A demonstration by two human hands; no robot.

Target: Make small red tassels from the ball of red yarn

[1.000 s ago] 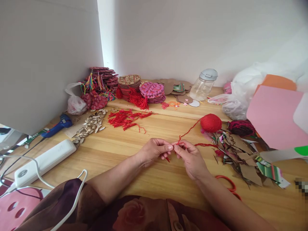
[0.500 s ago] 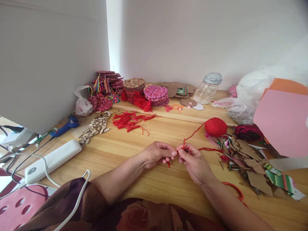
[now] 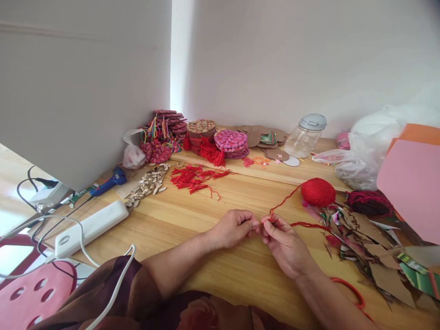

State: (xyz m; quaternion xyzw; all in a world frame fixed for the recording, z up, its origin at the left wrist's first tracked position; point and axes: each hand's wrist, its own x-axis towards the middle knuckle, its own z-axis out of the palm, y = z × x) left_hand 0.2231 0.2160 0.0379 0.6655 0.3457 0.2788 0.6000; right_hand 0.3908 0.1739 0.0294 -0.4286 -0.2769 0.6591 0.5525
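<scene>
My left hand is closed, thumb pressed to the fingers, and pinches a bit of red yarn at its tips. Just to its right, my right hand is closed on red yarn, which runs from its fingers up to the red yarn ball. More red strands trail rightward from behind the right hand. The fingertips of the two hands are close together above the wooden table. Red tassels lie in a pile farther back.
Round woven pads are stacked at the back, beside a clear jar. Shells, a blue glue gun and a white power strip lie left. Cardboard scraps and red-handled scissors are at right.
The view has shifted, so everything appears farther right and slightly lower. The red yarn end that hung below my left hand no longer shows. Both hands still pinch yarn.
</scene>
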